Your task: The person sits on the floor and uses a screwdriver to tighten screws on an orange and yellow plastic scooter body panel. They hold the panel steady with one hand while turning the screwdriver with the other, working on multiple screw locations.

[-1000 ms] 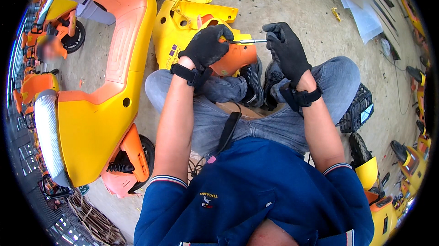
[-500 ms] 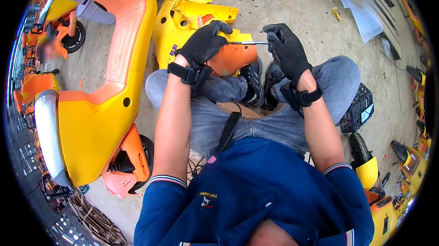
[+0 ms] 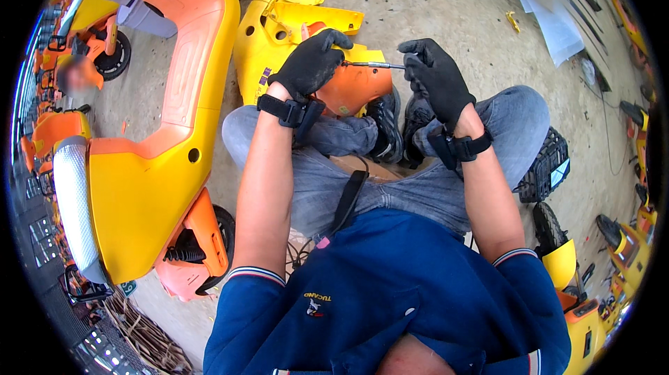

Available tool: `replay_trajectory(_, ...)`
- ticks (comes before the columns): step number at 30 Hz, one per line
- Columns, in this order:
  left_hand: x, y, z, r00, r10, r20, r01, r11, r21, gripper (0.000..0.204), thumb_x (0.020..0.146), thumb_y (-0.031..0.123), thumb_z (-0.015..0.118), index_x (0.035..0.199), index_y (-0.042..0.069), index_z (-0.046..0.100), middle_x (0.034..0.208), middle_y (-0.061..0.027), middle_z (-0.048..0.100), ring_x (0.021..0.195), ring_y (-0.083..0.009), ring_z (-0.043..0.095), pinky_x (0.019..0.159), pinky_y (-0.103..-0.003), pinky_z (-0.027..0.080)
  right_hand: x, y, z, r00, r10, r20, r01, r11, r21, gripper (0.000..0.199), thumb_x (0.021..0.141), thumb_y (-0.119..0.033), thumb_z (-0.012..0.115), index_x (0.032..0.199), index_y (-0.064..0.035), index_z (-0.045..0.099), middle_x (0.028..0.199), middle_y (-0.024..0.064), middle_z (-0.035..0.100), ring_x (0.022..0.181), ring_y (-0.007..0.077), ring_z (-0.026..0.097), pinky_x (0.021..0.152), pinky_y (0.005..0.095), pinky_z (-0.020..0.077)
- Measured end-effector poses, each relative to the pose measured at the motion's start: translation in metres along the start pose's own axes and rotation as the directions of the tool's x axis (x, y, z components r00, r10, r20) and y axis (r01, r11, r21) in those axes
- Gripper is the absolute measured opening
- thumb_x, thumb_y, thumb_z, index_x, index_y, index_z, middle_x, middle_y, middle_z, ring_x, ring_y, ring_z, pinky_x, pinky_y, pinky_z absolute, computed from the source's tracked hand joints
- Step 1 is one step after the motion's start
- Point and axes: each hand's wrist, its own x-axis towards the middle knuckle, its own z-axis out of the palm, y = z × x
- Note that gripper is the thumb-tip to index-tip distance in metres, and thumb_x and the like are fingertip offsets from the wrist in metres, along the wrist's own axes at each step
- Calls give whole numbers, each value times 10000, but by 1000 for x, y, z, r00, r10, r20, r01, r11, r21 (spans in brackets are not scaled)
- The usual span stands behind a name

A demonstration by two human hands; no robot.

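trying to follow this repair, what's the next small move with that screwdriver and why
Probably steady the tip and turn: the right hand holds the screwdriver level, its tip at the left hand, which rests on the orange panel. The screw itself is hidden.

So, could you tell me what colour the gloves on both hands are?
Black, on the left hand and right hand; the head view shows it.

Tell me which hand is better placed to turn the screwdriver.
Right. The right hand grips the handle end of the screwdriver, so it could probably twist it. The left hand pinches the tip against the orange panel, steadying it.
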Motion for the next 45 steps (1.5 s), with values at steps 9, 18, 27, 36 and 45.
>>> replay_trajectory(9, 3, -5, -1, 999, 16, 40, -20, 996, 90, 271, 876, 77, 540, 1135, 50, 615, 1045, -59, 632, 912, -143, 579, 803, -281, 474, -1, -5, 6, 996, 81, -38, -77, 991, 107, 265, 901, -108, 614, 1146, -16, 574, 841, 48, 595, 708, 81, 556, 618, 228, 467)
replay_trajectory(18, 1, -2, -3, 999, 35, 29, -37, 997, 67, 249, 875, 74, 535, 1109, 46, 617, 1062, -79, 633, 973, -169, 584, 863, -289, 466, 6, 15, -5, 998, -62, 25, 52, 952, 301, 275, 887, -101, 615, 1144, -14, 573, 836, 36, 593, 696, 96, 568, 616, 237, 479)
replay_trajectory(27, 0, -6, -1, 995, 89, 33, -91, 992, 82, 250, 876, 63, 532, 1110, 42, 617, 1060, -84, 637, 976, -174, 589, 871, -287, 468, 3, 9, -7, 986, 163, 29, -165, 974, 154, 265, 890, -81, 601, 1145, -13, 581, 870, 25, 608, 683, 99, 579, 597, 216, 486)
replay_trajectory(36, -2, 2, 0, 1000, -21, 15, 20, 998, 61, 251, 881, 76, 530, 1115, 56, 617, 1010, -76, 642, 897, -159, 591, 791, -278, 477, 0, 13, -1, 999, 49, 21, -53, 952, 302, 270, 925, -141, 592, 1176, -42, 589, 832, 14, 603, 679, 85, 555, 602, 201, 457)
replay_trajectory(45, -4, 4, 0, 999, 43, -5, -43, 996, 82, 242, 882, 88, 523, 1103, 52, 615, 1013, -90, 644, 891, -173, 598, 781, -278, 475, 5, 24, -9, 994, 45, 97, -70, 960, 270, 297, 911, -75, 580, 1203, -22, 575, 898, 33, 602, 753, 91, 559, 658, 216, 471)
